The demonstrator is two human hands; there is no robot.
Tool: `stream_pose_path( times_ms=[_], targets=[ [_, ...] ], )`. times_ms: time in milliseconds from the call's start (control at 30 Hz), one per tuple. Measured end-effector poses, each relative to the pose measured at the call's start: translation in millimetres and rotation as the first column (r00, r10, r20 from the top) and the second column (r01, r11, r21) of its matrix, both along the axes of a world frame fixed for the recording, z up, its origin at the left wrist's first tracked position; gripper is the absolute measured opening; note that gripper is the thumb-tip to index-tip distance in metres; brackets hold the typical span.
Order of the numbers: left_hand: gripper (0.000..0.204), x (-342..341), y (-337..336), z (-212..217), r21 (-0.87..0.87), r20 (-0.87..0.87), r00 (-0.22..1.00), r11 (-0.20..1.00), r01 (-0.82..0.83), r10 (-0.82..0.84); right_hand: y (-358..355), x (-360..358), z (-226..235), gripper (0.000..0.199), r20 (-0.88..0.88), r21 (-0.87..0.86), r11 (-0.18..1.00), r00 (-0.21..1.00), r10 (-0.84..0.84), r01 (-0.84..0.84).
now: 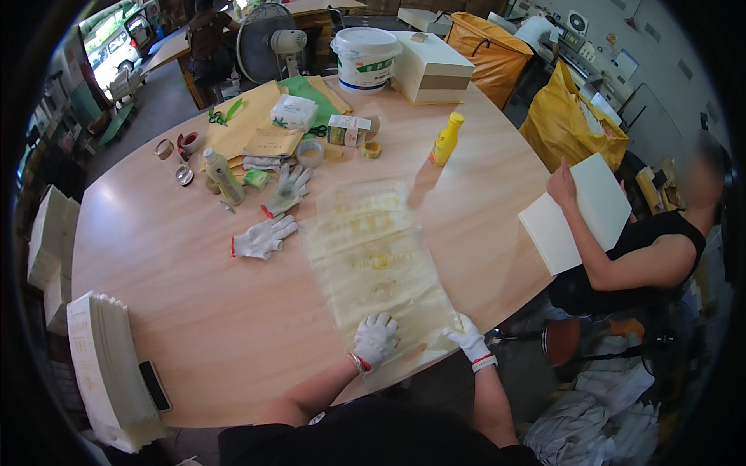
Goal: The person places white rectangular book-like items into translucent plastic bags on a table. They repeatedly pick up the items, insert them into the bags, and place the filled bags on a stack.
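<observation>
Head cam view: I've got a long, see-through plastic sheet (381, 268) with yellowish print lying flat on the wooden table (210, 311), right in front of me. Its long axis runs away from me and leans a bit left, so the far end points toward the clutter and the near end is by the table edge. My gloved left hand (376, 339) is palm down on the near part, fingers slightly parted. My right hand (467, 338) is at the sheet's right edge, fingertips touching; can't tell if they're actually pinching it. A loose white glove (265, 238) sits just left of the sheet, and a yellow bottle (446, 141) stands beyond it, to the right.
</observation>
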State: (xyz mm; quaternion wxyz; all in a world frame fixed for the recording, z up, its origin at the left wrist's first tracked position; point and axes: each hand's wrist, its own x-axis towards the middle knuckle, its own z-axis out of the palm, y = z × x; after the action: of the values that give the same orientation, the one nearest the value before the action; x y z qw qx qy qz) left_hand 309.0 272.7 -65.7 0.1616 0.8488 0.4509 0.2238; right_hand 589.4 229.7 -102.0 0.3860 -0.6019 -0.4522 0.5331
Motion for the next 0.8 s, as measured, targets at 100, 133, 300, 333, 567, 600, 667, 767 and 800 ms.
stream_pose_path(
  times_ms=[100,133,300,333,567,600,667,767,800],
  targets=[
    [0.018,6.2,4.2,-14.6,-0.043,-0.059,0.995,0.996,-0.078,0.076,4.5,10.6,-3.1,0.061,-0.013,-0.012,0.995,0.995,0.094,-0.095],
    [0.016,7.5,7.8,-11.1,-0.074,-0.075,0.994,0.993,-0.087,0.081,4.3,14.0,-3.1,0.062,-0.017,-0.024,0.993,0.993,0.118,-0.119],
    [0.017,19.4,0.3,36.2,-0.496,-0.052,0.994,0.861,-0.11,0.096,4.3,13.5,-7.0,0.061,-0.014,-0.016,0.993,0.993,0.117,-0.118],
    [0.018,24.5,-7.1,34.2,-0.479,-0.092,0.994,0.872,-0.101,0.064,5.5,13.3,-13.7,0.059,0.046,0.016,0.992,0.991,0.127,-0.128],
    [0.025,57.1,-79.8,12.4,-0.16,-0.305,0.934,0.956,-0.245,0.188,7.9,7.7,17.0,0.044,-0.422,-0.23,0.972,0.905,-0.058,-0.045],
    [0.026,63.9,-87.8,16.8,-0.142,-0.268,0.942,0.959,-0.247,0.203,3.9,7.4,48.6,0.044,-0.526,-0.401,0.914,0.833,-0.172,-0.064],
    [0.03,76.8,-101.8,23.5,-0.114,-0.261,0.934,0.953,-0.28,0.243,-4.4,15.1,38.6,0.046,-0.249,-0.036,0.993,0.964,0.097,-0.109],
    [0.032,84.4,-118.2,30.3,-0.042,-0.26,0.917,0.945,-0.325,0.303,7.9,26.4,9.9,0.042,0.024,0.064,0.993,0.994,0.103,-0.104],
    [0.035,85.7,-121.7,30.6,-0.023,-0.272,0.909,0.942,-0.334,0.315,23.8,33.0,-11.0,0.04,0.127,0.105,0.987,0.986,0.111,-0.124]
  ],
)
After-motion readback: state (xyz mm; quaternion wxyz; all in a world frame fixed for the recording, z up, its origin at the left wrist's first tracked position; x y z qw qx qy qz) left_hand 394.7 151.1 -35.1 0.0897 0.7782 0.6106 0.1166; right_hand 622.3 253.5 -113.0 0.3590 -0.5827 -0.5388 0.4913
